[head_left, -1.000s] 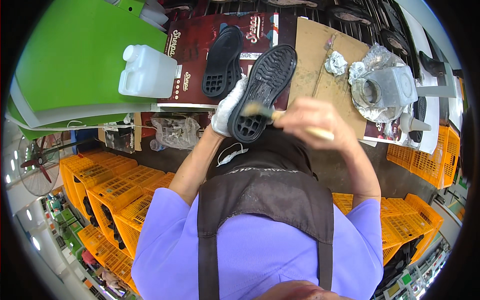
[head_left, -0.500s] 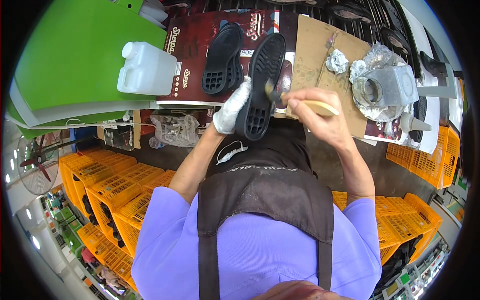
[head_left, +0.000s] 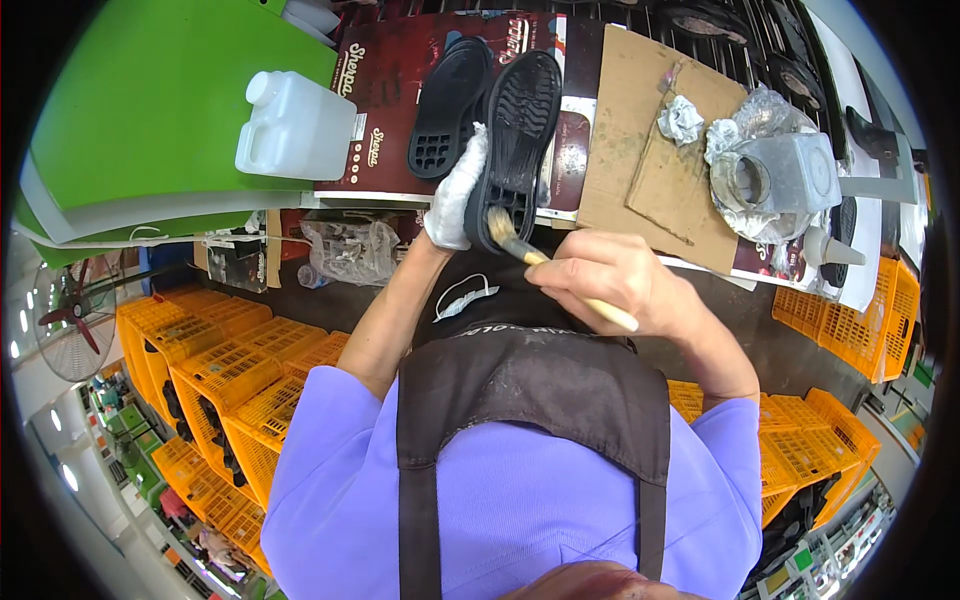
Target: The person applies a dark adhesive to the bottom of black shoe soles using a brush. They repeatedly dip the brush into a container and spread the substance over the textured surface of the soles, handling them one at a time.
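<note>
My left hand, in a white glove, grips a black shoe sole along its left side near the heel. The sole's inner face is up, with a grid of square hollows at the heel end nearest me. Bare and closed, my right hand holds a paintbrush with a pale wooden handle. Its bristles touch the heel grid. A second black sole lies just left of the held one, on a dark red printed cardboard sheet.
A white plastic jug stands at the left by a green surface. To the right are brown cardboard, crumpled foil, a cut clear container on its side and a nozzle bottle. Orange crates flank me.
The brush has moved from the sole's middle toward me, onto the heel grid. My left hand and the held sole have shifted slightly away and to the left.
</note>
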Demonstrator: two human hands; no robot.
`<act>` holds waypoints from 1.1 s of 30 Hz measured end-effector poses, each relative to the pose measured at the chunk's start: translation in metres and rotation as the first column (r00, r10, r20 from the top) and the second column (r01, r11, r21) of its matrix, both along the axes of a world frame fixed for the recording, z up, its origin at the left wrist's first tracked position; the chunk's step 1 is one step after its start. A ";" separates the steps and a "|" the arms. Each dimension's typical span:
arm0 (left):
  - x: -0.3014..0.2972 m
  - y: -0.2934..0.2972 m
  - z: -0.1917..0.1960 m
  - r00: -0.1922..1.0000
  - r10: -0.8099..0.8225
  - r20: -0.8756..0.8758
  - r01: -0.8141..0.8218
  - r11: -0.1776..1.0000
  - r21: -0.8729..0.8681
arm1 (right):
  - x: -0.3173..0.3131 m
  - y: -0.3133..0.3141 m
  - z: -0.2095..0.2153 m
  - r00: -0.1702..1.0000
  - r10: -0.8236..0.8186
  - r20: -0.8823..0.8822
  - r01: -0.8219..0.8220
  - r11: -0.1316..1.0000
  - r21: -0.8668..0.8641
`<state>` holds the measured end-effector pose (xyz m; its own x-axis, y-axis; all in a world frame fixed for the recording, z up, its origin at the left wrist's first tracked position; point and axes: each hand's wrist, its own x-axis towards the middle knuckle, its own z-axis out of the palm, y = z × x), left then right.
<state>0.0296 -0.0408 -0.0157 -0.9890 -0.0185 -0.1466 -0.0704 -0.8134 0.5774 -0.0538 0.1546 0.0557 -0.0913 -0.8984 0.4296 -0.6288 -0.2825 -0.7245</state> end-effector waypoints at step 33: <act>-0.029 0.026 0.058 0.997 -0.059 0.049 0.057 0.997 0.043 | -0.063 0.086 -0.009 0.323 -0.327 0.888 0.774 0.631 -0.049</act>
